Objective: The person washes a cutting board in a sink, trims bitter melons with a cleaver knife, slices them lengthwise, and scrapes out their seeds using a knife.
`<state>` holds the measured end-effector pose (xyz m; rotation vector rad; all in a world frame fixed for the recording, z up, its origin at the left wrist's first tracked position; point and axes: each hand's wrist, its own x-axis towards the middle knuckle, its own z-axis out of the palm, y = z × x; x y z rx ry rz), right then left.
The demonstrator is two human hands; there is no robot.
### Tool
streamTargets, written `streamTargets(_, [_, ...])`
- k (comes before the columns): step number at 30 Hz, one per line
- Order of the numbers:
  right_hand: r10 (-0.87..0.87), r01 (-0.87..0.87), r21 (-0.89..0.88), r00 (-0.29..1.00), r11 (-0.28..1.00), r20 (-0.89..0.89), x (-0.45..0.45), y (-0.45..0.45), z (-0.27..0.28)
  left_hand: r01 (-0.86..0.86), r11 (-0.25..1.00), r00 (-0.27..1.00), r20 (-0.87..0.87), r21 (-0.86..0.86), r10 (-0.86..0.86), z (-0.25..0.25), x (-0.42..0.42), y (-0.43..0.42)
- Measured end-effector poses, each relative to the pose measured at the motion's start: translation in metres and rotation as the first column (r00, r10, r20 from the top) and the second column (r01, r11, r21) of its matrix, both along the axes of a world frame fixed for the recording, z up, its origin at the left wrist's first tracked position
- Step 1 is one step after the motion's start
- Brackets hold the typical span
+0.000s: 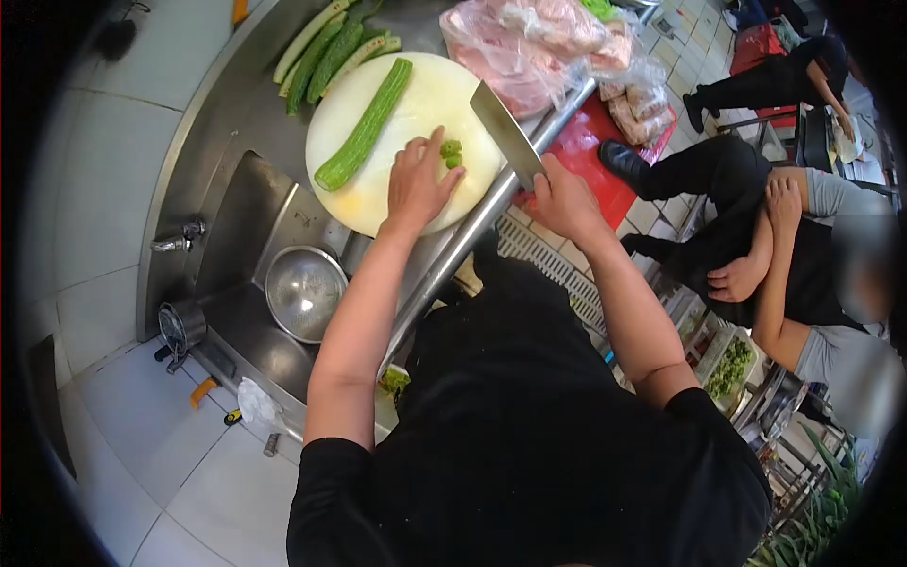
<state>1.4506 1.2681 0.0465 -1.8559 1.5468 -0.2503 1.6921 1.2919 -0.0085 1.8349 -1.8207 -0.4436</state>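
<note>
A round white cutting board [354, 203] lies on the steel counter with a long green vegetable [367, 128] on its left part. My left hand [420, 181] rests over the board, fingers spread, beside small green pieces [452, 153] near its fingertips. In my right hand [564, 197] is the handle of a cleaver [508, 134], its broad blade pointing up and left over the board's right edge. Several more green vegetables [331, 59] lie behind the board.
Bagged pink meat [515, 47] sits at the back right. At left are a steel sink [236, 222], a faucet [178, 238] and a metal colander [305, 293]. Other people [727, 189] are at the right, near a red surface [590, 156].
</note>
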Motion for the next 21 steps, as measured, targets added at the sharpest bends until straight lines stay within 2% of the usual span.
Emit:
streamTargets(1, [0.008, -0.007, 0.035, 1.0, 0.999, -0.015, -0.001, -0.001, -0.002, 0.029, 0.997, 0.999, 0.043, 0.07, -0.032, 0.001, -0.004, -0.006])
streamTargets(2, [0.011, -0.011, 0.034, 1.0, 0.999, -0.014, -0.001, -0.003, -0.005, 0.025, 0.997, 0.999, 0.044, 0.069, -0.028, 0.001, -0.005, -0.009])
streamTargets(4, [-0.001, 0.0, -0.018, 0.999, 1.0, -0.043, 0.006, -0.009, -0.004, 0.103, 0.975, 0.993, 0.042, 0.196, -0.113, 0.007, -0.005, -0.015])
streamTargets(7, [-0.006, 0.007, 0.006, 1.0, 1.0, -0.022, 0.013, -0.012, -0.007, 0.114, 0.972, 0.985, 0.101, 0.208, -0.137, 0.002, 0.001, -0.01])
streamTargets(12, [0.032, -0.032, 0.023, 0.999, 0.999, 0.024, 0.018, -0.005, -0.017, -0.005, 0.98, 0.986, 0.166, 0.198, -0.028, -0.008, 0.009, 0.016])
streamTargets(14, [-0.031, 0.006, 0.141, 0.984, 0.99, 0.178, 0.02, 0.003, -0.03, -0.048, 0.985, 0.982, 0.189, 0.169, 0.016, -0.008, 0.015, 0.025])
streamTargets(16, [-0.006, -0.016, 0.126, 0.986, 0.992, 0.17, 0.02, 0.016, -0.033, -0.112, 0.981, 0.992, 0.066, 0.158, 0.103, -0.01, 0.021, 0.038])
streamTargets(17, [0.013, -0.031, 0.108, 0.986, 0.994, 0.166, 0.022, 0.015, -0.032, -0.129, 0.983, 0.99, 0.068, 0.13, 0.121, -0.01, 0.025, 0.038])
streamTargets(20, [0.044, -0.049, 0.067, 0.996, 0.997, 0.075, 0.023, 0.028, -0.025, -0.16, 0.953, 0.987, 0.043, 0.256, 0.154, -0.008, 0.031, 0.055])
streamTargets(21, [0.04, -0.041, 0.056, 0.999, 0.998, 0.035, 0.024, 0.033, -0.023, -0.175, 0.954, 0.985, 0.039, 0.244, 0.17, -0.008, 0.032, 0.064])
